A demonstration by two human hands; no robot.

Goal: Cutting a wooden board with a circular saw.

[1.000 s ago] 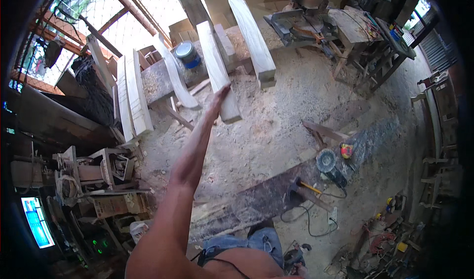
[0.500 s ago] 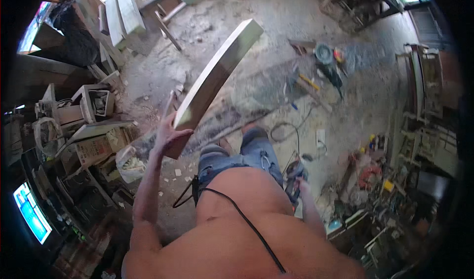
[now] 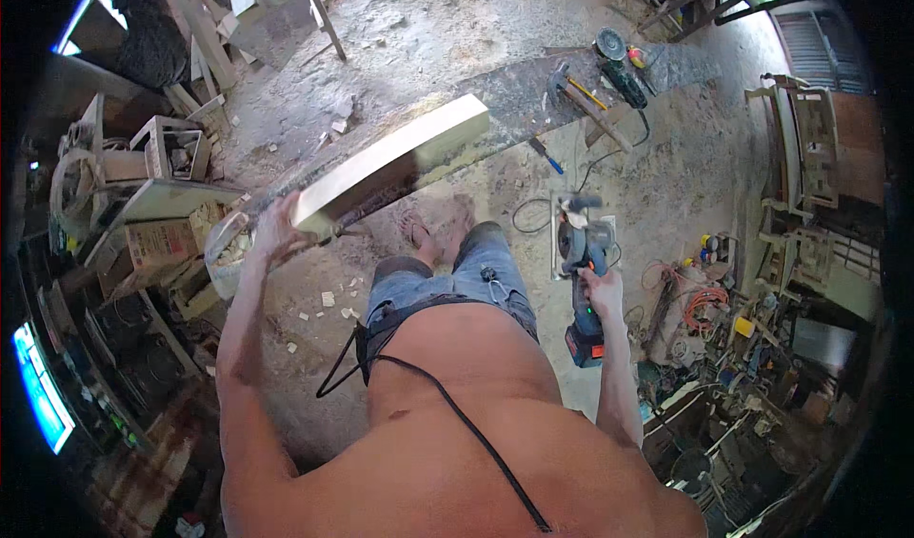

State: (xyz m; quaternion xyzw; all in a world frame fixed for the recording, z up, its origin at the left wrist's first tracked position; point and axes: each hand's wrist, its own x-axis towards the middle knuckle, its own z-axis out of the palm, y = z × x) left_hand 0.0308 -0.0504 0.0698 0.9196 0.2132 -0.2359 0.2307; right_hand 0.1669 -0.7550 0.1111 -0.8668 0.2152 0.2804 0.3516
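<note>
My left hand (image 3: 281,231) is closed around the near-left end of a thick, slightly curved wooden beam (image 3: 395,157). The beam has a pale upper face and a darker side, and it slants away to the right above the floor. Whether its far end rests on anything, I cannot tell. On the right, my right hand (image 3: 602,293) grips the slim body of a cordless power tool (image 3: 581,252). Its front carries a round dark disc-like part, and a dark and red battery block sits at its rear. The tool is held beside my right thigh, apart from the beam.
On a long dark board (image 3: 533,90) lie a hammer (image 3: 590,109) and an angle grinder (image 3: 619,67). A blue-handled tool (image 3: 547,157) is on the floor. Clutter with an orange coiled cable (image 3: 705,305) fills the right; a cardboard box (image 3: 157,248) stands left.
The beam has swung lower and its far end has come nearer. My left hand has moved left and a little away from me. My right hand has raised the power tool forward.
</note>
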